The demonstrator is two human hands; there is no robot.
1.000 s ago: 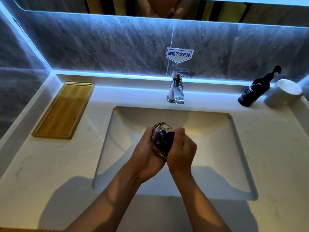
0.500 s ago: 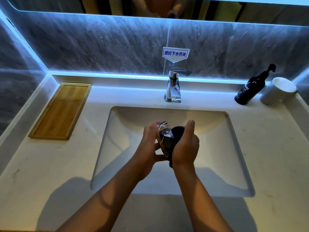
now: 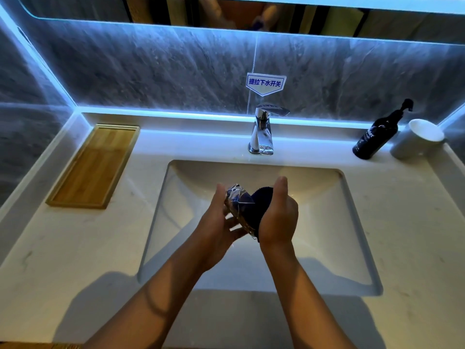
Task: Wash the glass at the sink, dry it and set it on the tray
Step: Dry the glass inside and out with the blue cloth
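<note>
Above the white sink basin (image 3: 327,222), my left hand (image 3: 216,222) grips a clear faceted glass (image 3: 237,205), tilted on its side with the mouth toward the right. My right hand (image 3: 278,215) holds a dark blue cloth (image 3: 259,200) pressed against and into the glass's mouth. Much of the glass is hidden by my fingers and the cloth. A wooden tray (image 3: 93,167) lies on the counter at the far left, apart from both hands, with nothing on it.
A chrome faucet (image 3: 263,133) stands behind the basin; no water runs. A black pump bottle (image 3: 375,137) and a white cup (image 3: 415,139) stand at the back right. A pale stone counter (image 3: 63,248) surrounds the basin, with a grey wall behind.
The glass has turned in my left hand. My right hand opened from a fist around the cloth to a flatter grip with the thumb up, and more cloth shows.
</note>
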